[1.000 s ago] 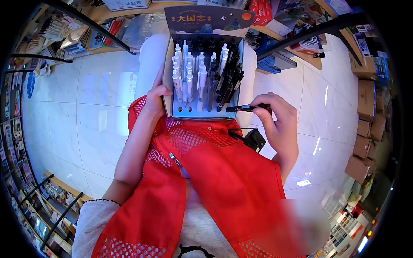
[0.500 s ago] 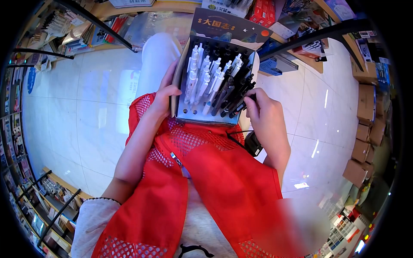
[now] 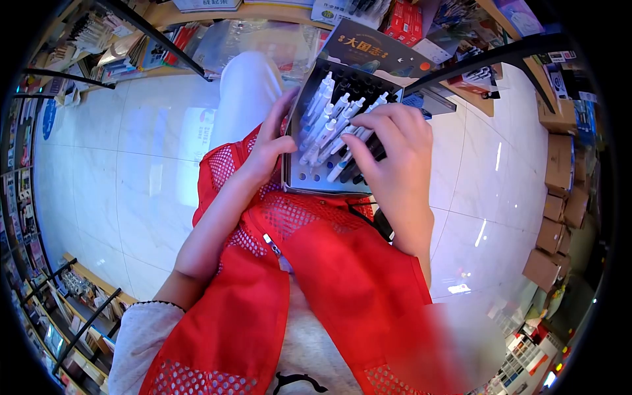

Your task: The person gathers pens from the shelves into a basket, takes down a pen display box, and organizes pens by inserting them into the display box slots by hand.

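Observation:
A cardboard pen display box (image 3: pixel 295 172) with a dark printed header card rests at my lap, tilted slightly. White click pens (image 3: pixel 327 125) stand in its holes on the left and middle. Black pens (image 3: pixel 359 78) show at the back, and others are partly hidden under my right hand. My left hand (image 3: pixel 271 141) grips the box's left side, thumb at the near edge and fingers along the outer wall. Over the box's right half is my right hand (image 3: pixel 395 145), its thumb and index fingertips apart beside the white pens.
Shelves with stationery (image 3: pixel 178 49) run along the front, with black metal bars (image 3: pixel 155 39) in front. Cardboard boxes (image 3: pixel 559 161) are stacked at the right on the tiled floor (image 3: pixel 131 178). More shelving (image 3: pixel 72 316) stands at the left. A red mesh vest (image 3: pixel 349 263) covers my torso.
My right hand has moved up and left from the black pens at the box's near right corner to the white pens. The box has shifted slightly right and tilted.

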`<move>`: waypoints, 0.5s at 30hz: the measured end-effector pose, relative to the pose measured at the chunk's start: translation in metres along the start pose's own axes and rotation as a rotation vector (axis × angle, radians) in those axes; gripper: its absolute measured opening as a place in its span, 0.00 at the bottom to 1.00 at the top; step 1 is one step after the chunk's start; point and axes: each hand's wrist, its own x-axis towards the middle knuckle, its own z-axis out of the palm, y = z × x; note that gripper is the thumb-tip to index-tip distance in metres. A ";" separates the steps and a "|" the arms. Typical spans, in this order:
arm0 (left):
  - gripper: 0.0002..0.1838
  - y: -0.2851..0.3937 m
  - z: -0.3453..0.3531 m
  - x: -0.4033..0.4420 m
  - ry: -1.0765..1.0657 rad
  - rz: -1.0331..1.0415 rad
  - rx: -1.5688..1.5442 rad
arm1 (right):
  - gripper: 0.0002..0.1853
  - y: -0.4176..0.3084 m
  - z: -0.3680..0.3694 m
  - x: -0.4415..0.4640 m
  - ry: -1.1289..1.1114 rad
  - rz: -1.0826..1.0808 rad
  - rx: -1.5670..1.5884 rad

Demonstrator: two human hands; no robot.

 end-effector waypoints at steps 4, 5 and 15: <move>0.52 0.000 -0.001 -0.001 0.016 -0.003 0.038 | 0.13 -0.005 0.003 0.004 -0.180 0.058 -0.032; 0.52 0.001 0.001 -0.002 0.029 -0.020 0.020 | 0.13 -0.006 0.004 0.005 -0.160 0.087 0.003; 0.52 -0.002 -0.002 0.000 0.029 -0.070 -0.017 | 0.11 0.015 -0.007 0.005 -0.207 0.155 0.151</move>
